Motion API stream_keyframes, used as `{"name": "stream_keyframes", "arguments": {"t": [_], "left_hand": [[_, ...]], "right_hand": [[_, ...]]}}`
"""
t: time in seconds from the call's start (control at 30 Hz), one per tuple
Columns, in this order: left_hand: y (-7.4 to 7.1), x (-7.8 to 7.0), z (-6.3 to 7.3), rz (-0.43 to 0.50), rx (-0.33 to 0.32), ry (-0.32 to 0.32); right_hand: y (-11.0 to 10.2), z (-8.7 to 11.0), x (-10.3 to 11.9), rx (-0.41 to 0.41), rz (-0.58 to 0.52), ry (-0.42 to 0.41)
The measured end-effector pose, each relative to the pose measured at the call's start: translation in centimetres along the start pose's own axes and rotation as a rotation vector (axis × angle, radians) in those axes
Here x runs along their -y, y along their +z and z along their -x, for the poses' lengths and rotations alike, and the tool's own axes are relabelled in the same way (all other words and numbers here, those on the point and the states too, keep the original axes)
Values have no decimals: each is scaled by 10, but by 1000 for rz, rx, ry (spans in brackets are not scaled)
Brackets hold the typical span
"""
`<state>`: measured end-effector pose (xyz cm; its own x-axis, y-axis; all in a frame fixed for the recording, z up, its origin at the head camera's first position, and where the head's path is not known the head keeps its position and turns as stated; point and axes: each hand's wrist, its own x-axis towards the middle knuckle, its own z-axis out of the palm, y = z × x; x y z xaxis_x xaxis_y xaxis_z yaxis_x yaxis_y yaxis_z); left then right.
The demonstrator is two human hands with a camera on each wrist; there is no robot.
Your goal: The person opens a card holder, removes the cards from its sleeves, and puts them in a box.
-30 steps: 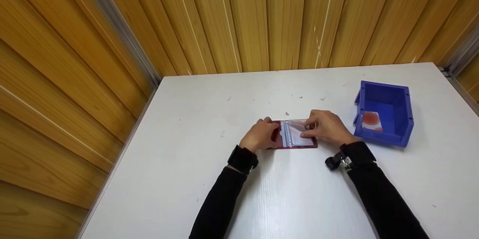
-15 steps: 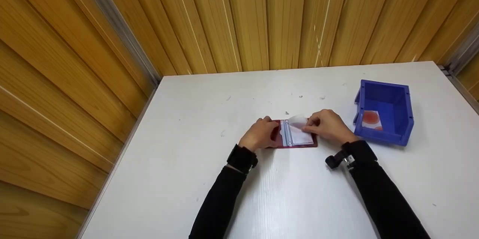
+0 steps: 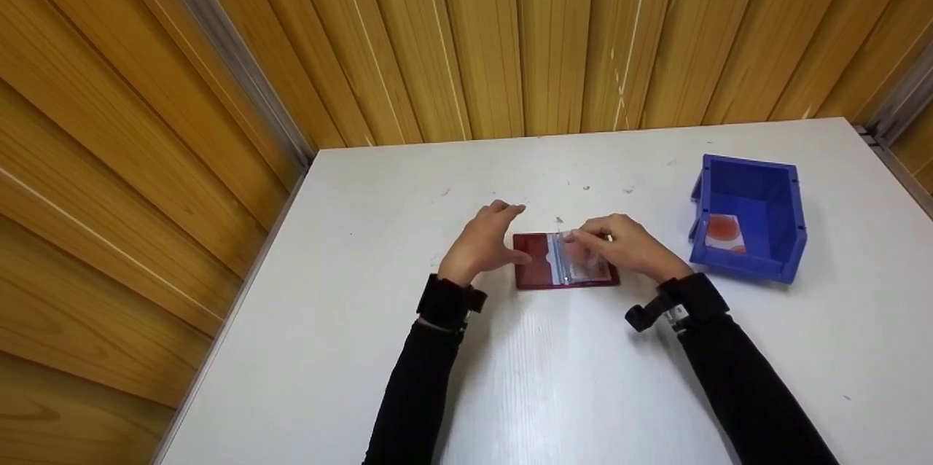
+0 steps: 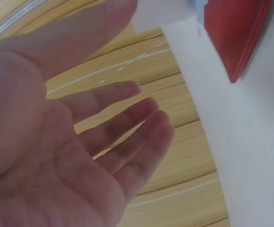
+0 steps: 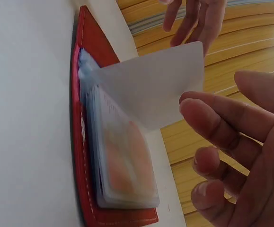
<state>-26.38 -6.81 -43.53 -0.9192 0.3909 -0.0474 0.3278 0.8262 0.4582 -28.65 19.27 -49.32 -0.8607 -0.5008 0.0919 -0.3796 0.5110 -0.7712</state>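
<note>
A red card holder (image 3: 534, 272) lies spread flat on the white table, with a stack of clear sleeves on its right half. One whitish translucent sleeve page (image 5: 160, 82) stands raised from the binding strip. My right hand (image 3: 625, 243) touches this page's free edge with its fingertips, the thumb apart from it in the right wrist view. Below the page, a card with orange-red shapes (image 5: 127, 161) shows through the top sleeve. My left hand (image 3: 477, 243), fingers spread, hovers at the left cover and holds nothing.
A blue plastic bin (image 3: 751, 270) stands to the right of the right hand. Inside it lies a white card with a red circle (image 3: 724, 229). Wood-patterned walls (image 3: 481, 42) rise behind and to the left of the table.
My left hand has let go of the left cover and moved left, its fingers spreading. My right hand has moved left, lifting a sleeve page, and the red-patterned card now shows beneath.
</note>
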Motion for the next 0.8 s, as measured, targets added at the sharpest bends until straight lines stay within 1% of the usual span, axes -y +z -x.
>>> {"name": "stream_keyframes", "arguments": {"t": [0.07, 0.23, 0.33, 0.43, 0.57, 0.73, 0.8], "left_hand": [[-5, 1, 1, 12, -4, 7], [-11, 0, 3, 13, 5, 30], [-11, -2, 5, 8, 5, 37], [-9, -5, 5, -9, 5, 42], [3, -9, 2, -58, 22, 56], [27, -9, -8, -163, 80, 90], [35, -7, -11, -190, 103, 96]], "right_hand": [[3, 0, 3, 21, 0, -15], [10, -1, 8, 76, 83, -53], [12, -1, 9, 99, 112, -72], [11, 0, 11, 94, 121, -67], [6, 1, 11, 70, 131, -41], [0, 2, 7, 43, 148, 13], [-3, 2, 5, 36, 153, 38]]}}
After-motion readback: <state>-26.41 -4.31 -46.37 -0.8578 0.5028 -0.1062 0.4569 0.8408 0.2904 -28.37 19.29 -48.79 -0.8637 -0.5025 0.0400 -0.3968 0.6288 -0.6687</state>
